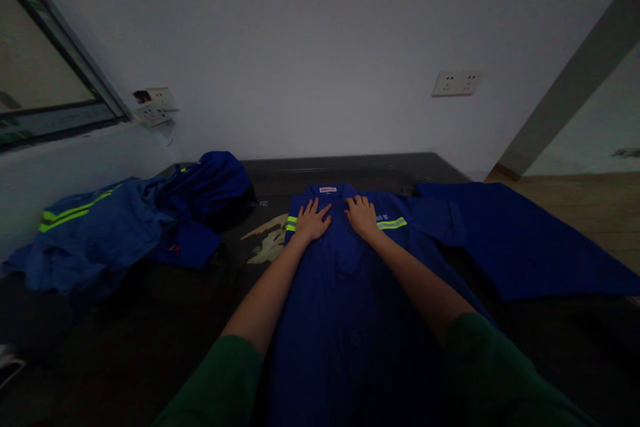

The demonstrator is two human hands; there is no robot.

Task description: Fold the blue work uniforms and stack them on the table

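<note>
Two hands lay flat on a blue jacket (pixel 350 307) spread face up on a dark table (pixel 125 347), seen from the head camera. The left hand (pixel 312 221) rested palm down on the chest just left of the placket, fingers stretched out and slightly spread, gripping nothing. The right hand (pixel 362 217) sat just beside it on the other side of the placket, likewise flat and unclenched, its fingertips pointing up toward the collar (pixel 329 190). Both hands touched the cloth directly, so the jacket lay under the fingers rather than off to either side. Its long axis ran straight away from the person, hem nearest the body, collar farthest, and the hands were placed near the far end, just below the collar. Neither hand was plainly nearer the collar; they were about level. A yellow reflective stripe (pixel 393 223) showed just right of the right hand, and another short bit (pixel 291 223) peeked out beside the left hand. The jacket's right sleeve (pixel 525 240) stretched out flat toward the right edge of the table, well apart from the fingers; the left sleeve could not be made out. Green sleeves (pixel 480 373) covered the person's upper arms. A second, crumpled blue garment (pixel 125 227) with its own stripe lay in a heap at the left, well apart. Wall sockets (pixel 456 83) sat on the white wall behind.
</note>
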